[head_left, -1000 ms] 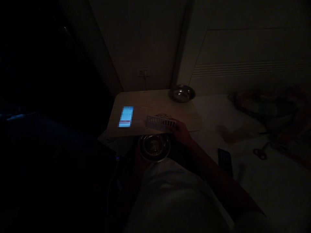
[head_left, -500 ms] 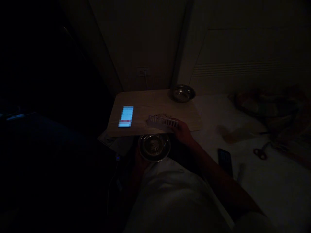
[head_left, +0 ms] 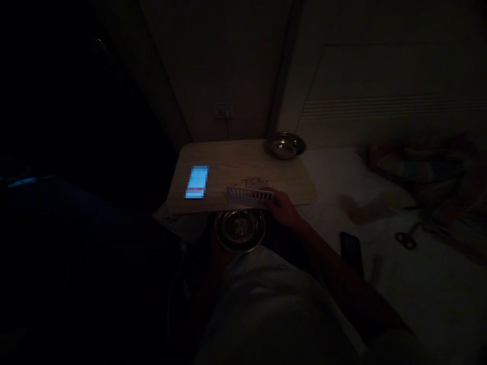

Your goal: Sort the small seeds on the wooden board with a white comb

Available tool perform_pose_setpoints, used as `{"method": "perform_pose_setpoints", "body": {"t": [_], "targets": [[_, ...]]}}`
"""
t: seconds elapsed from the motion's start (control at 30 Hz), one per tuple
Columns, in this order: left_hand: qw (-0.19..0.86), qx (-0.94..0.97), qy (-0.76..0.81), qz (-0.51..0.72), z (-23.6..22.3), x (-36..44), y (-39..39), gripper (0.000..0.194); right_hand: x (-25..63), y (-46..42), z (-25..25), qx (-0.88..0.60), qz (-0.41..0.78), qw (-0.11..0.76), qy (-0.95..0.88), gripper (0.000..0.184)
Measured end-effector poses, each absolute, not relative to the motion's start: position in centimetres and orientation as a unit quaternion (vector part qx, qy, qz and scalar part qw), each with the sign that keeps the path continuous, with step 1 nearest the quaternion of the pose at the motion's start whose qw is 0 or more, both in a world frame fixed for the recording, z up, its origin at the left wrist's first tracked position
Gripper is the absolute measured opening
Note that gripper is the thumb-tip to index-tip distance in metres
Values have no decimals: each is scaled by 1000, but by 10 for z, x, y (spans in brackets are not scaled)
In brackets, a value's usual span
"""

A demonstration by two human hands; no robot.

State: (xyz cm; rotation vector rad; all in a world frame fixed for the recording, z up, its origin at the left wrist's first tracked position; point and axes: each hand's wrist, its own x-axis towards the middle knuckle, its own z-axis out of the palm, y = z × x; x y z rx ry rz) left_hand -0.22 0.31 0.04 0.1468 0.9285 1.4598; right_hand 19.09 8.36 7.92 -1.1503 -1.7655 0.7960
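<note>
The room is very dark. My right hand [head_left: 281, 207] is closed on the end of a white slotted plastic piece [head_left: 247, 196] at the front edge of a small wooden table [head_left: 243, 159]. Just behind the piece lies a small heap of crumbly bits [head_left: 251, 181]. Below the table edge is a steel bowl [head_left: 239, 229] with bits inside. My left hand [head_left: 216, 248] is dimly seen under the bowl's left side and seems to hold it up; its fingers are too dark to read.
A lit phone [head_left: 197, 182] lies on the table's left part, a second steel bowl [head_left: 286, 144] at its back right corner. On the bed to the right lie a dark phone [head_left: 351, 248], scissors [head_left: 406, 237] and a crumpled blanket [head_left: 426, 162]. A wall socket [head_left: 223, 110] sits behind.
My right hand has drawn the white slotted piece toward the table's front edge, nearer the bowl, leaving the heap of bits in the open behind it.
</note>
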Motion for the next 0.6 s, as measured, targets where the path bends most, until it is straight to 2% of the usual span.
{"method": "perform_pose_setpoints", "body": {"t": [0.2, 0.27, 0.43, 0.6], "targets": [[682, 17, 347, 644, -4, -3, 2, 57, 185, 83, 81, -454, 336, 414, -714, 26], [692, 15, 325, 645, -2, -3, 2, 54, 185, 83, 80, -451, 346, 416, -710, 25], [678, 28, 338, 653, 8, -2, 0, 49, 192, 87, 76, -478, 318, 484, -660, 28], [695, 5, 333, 638, 9, -2, 2, 53, 195, 87, 78, -478, 313, 454, -684, 27]]}}
